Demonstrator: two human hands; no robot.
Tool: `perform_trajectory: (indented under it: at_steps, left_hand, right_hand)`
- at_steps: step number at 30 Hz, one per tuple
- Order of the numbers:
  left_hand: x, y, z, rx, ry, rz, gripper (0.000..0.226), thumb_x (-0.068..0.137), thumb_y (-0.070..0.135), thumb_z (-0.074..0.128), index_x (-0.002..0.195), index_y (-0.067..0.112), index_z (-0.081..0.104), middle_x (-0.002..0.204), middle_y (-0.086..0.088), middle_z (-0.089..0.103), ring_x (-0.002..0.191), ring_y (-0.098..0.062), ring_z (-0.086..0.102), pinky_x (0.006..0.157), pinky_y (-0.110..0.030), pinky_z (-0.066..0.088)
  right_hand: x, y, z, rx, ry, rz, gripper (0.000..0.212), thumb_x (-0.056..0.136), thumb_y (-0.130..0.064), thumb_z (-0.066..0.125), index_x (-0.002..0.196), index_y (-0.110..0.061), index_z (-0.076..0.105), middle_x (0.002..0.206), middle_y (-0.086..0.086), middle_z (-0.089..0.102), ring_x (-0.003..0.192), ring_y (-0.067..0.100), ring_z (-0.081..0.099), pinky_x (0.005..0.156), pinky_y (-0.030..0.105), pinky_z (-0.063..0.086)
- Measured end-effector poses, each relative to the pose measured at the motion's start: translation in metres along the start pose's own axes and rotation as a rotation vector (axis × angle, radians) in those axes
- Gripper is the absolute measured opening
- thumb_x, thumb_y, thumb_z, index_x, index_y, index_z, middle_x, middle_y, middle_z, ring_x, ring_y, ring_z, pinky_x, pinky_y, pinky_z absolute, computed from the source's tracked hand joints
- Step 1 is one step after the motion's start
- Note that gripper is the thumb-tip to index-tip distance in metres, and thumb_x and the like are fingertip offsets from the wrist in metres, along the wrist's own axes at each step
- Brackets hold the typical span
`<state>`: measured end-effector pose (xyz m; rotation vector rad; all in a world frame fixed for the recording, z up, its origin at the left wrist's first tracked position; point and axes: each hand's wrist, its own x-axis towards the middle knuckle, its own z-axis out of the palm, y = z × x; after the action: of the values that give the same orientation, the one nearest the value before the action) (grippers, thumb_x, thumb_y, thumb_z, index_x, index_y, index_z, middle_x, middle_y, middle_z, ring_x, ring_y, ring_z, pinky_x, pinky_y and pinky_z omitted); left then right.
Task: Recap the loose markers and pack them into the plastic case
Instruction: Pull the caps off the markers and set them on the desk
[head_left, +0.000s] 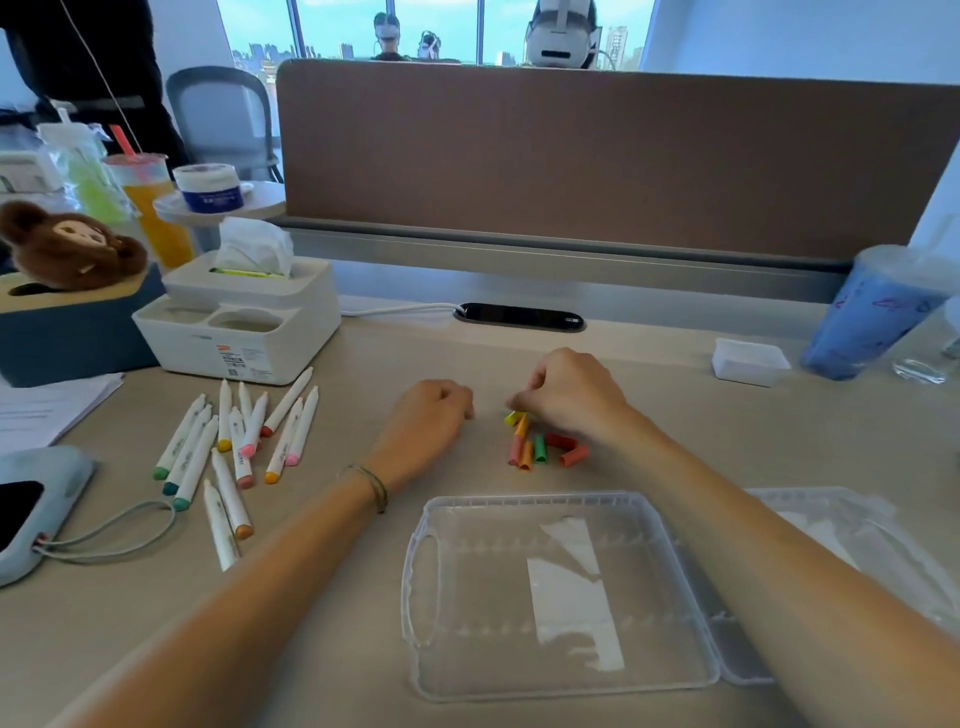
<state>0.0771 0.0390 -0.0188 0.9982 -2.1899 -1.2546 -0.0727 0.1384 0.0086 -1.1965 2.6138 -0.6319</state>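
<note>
Several white markers (234, 447) with coloured ends lie loose and uncapped on the desk at the left. A small heap of coloured caps (543, 449) lies beyond the open clear plastic case (422, 571), which holds no markers. The case's lid (857, 540) is folded out to the right. My right hand (571, 395) is curled over the far end of the heap, with its fingertips pinched at a yellow cap (513, 417). Just left of the caps, my left hand (426, 421) rests on the desk as a closed fist, and nothing shows in it.
A white tissue box organiser (249, 332) stands behind the markers. At the left edge lie a phone pouch (36, 509) and papers (47, 405). A blue cup (867, 322) and a small white tray (748, 361) stand at the far right. A brown divider (597, 156) closes off the back.
</note>
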Motion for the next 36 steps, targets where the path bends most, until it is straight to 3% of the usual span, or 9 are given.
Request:
perform_trajectory:
  at_steps: [5,9,12,17,22,25,28,31,36]
  left_hand:
    - [-0.006,0.014,-0.011,-0.855,-0.267,-0.199,0.032,0.102,0.030,0.032,0.081,0.014,0.050,0.054,0.000,0.034,0.043,-0.011,0.027,0.037,-0.020,0.023]
    - [-0.007,0.017,-0.013,-1.045,-0.315,-0.160,0.037,0.101,0.037,0.033,0.082,0.012,0.052,0.059,-0.003,0.040,0.045,-0.011,0.031,0.037,-0.019,0.023]
    - [-0.006,0.018,-0.010,-1.051,-0.301,-0.239,0.049,0.099,0.051,0.037,0.072,0.014,0.051,0.063,-0.004,0.048,0.045,-0.011,0.034,0.036,-0.016,0.021]
    - [-0.007,0.020,-0.001,-0.553,-0.210,-0.374,0.043,0.094,0.047,0.057,0.062,0.017,0.051,0.064,-0.002,0.055,0.045,-0.013,0.037,0.037,-0.018,0.023]
    - [-0.007,0.016,0.022,0.163,-0.082,-0.005,0.030,0.080,0.037,0.075,0.064,0.014,0.064,0.061,0.006,0.059,0.058,-0.010,0.053,0.053,-0.024,0.044]
    - [-0.010,0.017,0.030,0.440,-0.050,0.091,0.027,0.079,0.045,0.074,0.073,0.020,0.065,0.074,0.004,0.065,0.073,-0.014,0.061,0.063,-0.029,0.050]
    - [-0.017,0.023,0.032,0.695,-0.017,0.163,0.032,0.090,0.048,0.062,0.084,0.017,0.064,0.082,-0.001,0.065,0.073,-0.018,0.058,0.062,-0.031,0.048]
    - [-0.025,0.031,0.034,1.049,0.057,0.339,0.033,0.099,0.044,0.046,0.090,0.015,0.058,0.091,-0.006,0.064,0.074,-0.024,0.052,0.064,-0.032,0.038]
    - [-0.019,0.031,0.029,1.217,0.036,0.387,0.022,0.102,0.027,0.044,0.103,0.012,0.060,0.103,-0.010,0.067,0.094,-0.030,0.064,0.067,-0.033,0.036]
  right_hand:
    - [-0.003,-0.008,0.002,-0.271,0.077,-0.030,0.045,0.078,-0.059,0.077,0.072,-0.017,0.063,0.069,0.000,0.064,0.061,0.016,0.058,0.052,0.027,0.039]
    - [0.000,-0.005,0.008,-0.248,0.067,-0.060,0.043,0.082,-0.055,0.076,0.071,-0.016,0.063,0.064,0.000,0.062,0.057,0.015,0.057,0.051,0.026,0.037]
    - [0.006,0.000,0.007,0.055,0.035,-0.054,0.043,0.084,-0.049,0.076,0.072,-0.007,0.073,0.063,0.004,0.063,0.059,0.018,0.058,0.053,0.027,0.038]
    - [0.005,0.015,-0.013,1.070,-0.223,0.171,0.034,0.092,-0.042,0.066,0.095,-0.009,0.075,0.071,0.005,0.057,0.052,0.012,0.040,0.050,0.026,0.029]
    - [0.000,0.025,-0.023,1.527,-0.358,0.224,0.029,0.094,-0.024,0.045,0.099,-0.004,0.065,0.075,0.011,0.061,0.054,0.017,0.043,0.043,0.021,0.033]
    - [0.002,0.026,-0.024,1.444,-0.317,0.271,0.027,0.096,-0.025,0.043,0.083,-0.008,0.060,0.064,0.007,0.055,0.048,0.015,0.040,0.038,0.018,0.028]
    - [0.004,0.025,-0.023,1.045,-0.254,0.220,0.022,0.094,-0.022,0.050,0.075,-0.013,0.055,0.055,0.002,0.041,0.041,0.012,0.030,0.037,0.019,0.022]
    - [0.004,0.019,-0.019,0.501,-0.136,0.082,0.022,0.087,-0.023,0.061,0.074,-0.008,0.069,0.067,0.009,0.059,0.057,0.018,0.049,0.051,0.026,0.037]
    - [0.013,0.013,-0.005,0.040,-0.103,-0.019,0.032,0.081,-0.040,0.068,0.066,-0.012,0.074,0.061,0.004,0.071,0.068,0.025,0.070,0.068,0.037,0.055]
